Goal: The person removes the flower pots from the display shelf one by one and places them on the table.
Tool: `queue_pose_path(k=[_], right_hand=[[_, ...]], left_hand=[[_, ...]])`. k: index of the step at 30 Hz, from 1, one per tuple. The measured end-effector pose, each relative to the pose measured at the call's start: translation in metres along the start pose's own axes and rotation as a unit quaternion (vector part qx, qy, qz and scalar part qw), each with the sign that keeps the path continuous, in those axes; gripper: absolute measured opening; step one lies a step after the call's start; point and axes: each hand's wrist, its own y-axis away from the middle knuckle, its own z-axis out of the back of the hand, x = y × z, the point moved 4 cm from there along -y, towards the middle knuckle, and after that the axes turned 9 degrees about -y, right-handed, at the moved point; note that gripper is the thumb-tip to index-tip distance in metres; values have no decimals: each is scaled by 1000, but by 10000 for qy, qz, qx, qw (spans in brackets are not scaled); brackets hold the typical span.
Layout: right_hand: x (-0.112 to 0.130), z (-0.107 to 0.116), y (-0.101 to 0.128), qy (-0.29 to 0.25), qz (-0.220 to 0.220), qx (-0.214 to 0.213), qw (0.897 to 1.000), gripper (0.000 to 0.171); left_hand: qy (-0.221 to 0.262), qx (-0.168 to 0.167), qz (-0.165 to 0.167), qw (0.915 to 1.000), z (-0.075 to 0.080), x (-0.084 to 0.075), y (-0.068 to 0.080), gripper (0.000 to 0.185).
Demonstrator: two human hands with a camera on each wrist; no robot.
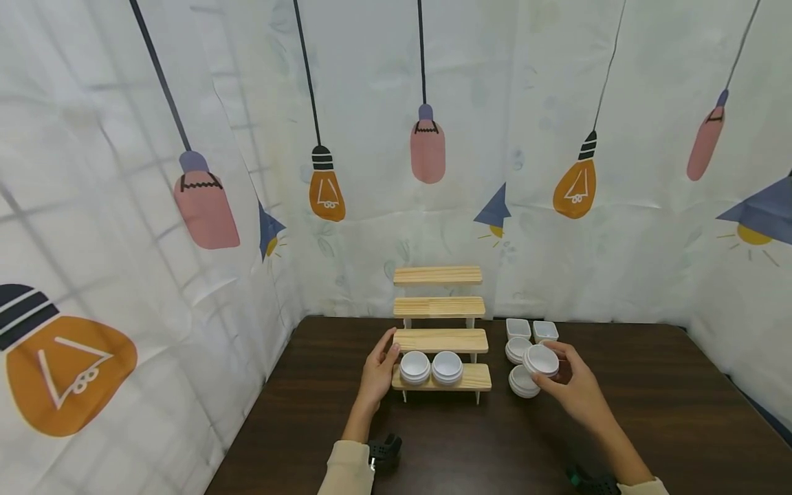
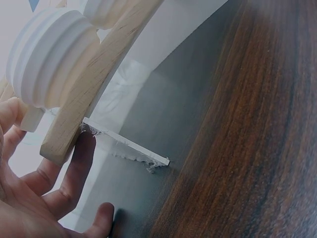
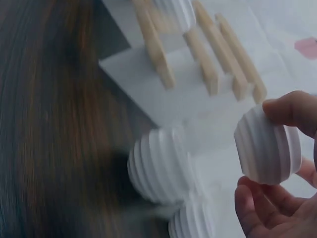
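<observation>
Head view: right hand (image 1: 572, 385), right of centre, pinches a white ribbed bowl (image 1: 541, 359) above the desk (image 1: 650, 426); left hand (image 1: 377, 368), fingers straight, rests against the wooden tiered shelf (image 1: 441, 340). Right wrist view alone shows the bowl's ridges.

1. The right hand (image 3: 282, 198) holds 1 white ribbed bowl (image 3: 267, 145) at the right edge, a fingertip on its upper rim and curled fingers (image 3: 257, 206) below it.
2. The held bowl is clear of the tabletop (image 3: 54, 114), which is dark brown wood grain, blurred at the left.
3. 2 more white ribbed bowls (image 3: 161, 166) rest lower down, just beside each other, the nearer one partly cut off by the bottom edge.
4. A wooden stepped stand (image 3: 198, 52) with white supports sits at the top, showing 4 pale wooden slats edge-on.
</observation>
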Motion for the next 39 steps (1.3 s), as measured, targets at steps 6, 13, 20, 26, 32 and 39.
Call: queue_pose_path(k=[6, 13, 20, 26, 32, 39], right_hand=[[-16, 17, 3, 387, -59, -57, 9992, 66], [-35, 30, 9, 793, -187, 60, 9967, 62], [-50, 38, 8, 763, -428, 266, 9958, 63], [-61, 42, 6, 816, -547, 257, 9948, 63], [-67, 41, 4, 900, -598, 229, 9939, 63], [-71, 40, 6, 901, -628, 248, 9936, 63]], left_hand=[[38, 157, -54, 9999, 10, -25, 11, 46], [151, 109, -34, 9998, 3, -11, 5, 47], [34, 11, -90, 10000, -1, 7, -3, 48], [24, -9, -127, 9999, 0, 7, -3, 48], [4, -13, -174, 9998, 1, 7, -3, 48], [-3, 13, -150, 9999, -1, 7, -2, 48]])
